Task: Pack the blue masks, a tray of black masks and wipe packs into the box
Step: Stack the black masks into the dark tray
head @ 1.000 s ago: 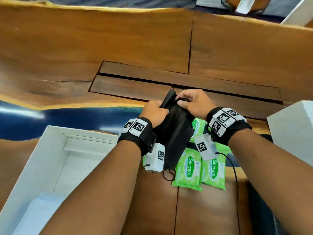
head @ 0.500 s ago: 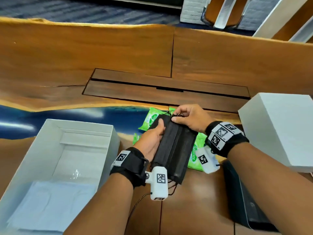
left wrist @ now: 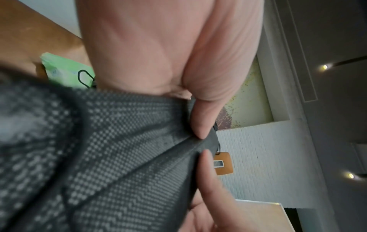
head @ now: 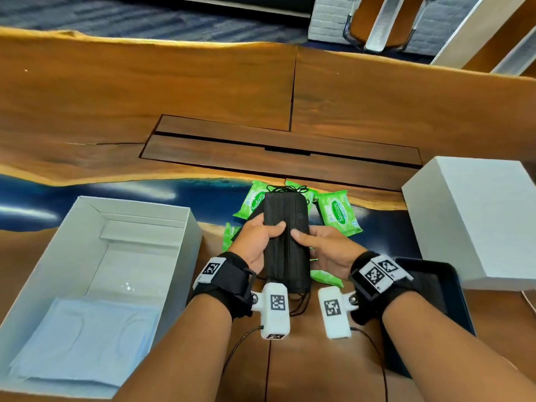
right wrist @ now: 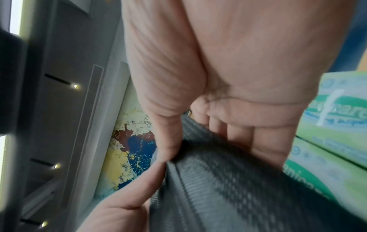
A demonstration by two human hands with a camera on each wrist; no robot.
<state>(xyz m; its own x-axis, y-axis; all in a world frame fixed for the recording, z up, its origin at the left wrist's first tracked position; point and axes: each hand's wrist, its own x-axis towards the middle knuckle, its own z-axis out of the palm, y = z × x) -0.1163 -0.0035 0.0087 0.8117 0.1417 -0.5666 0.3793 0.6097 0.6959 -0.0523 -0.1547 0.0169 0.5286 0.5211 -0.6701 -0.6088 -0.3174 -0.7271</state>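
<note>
Both hands (head: pixel 293 245) around black masks (head: pixel 285 227)

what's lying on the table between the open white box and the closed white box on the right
In the head view, between the open box and the closed white box lie green wipe packs; above them both hands hold the black mask stack.

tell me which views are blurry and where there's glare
Head view: mostly sharp, wide-angle bowing of the table edge, glare streaks on its blue strip. Left wrist view: black masks soft close to the lens, ceiling lights flare. Right wrist view: masks, thumb and wipe packs smeared by blur.
</note>
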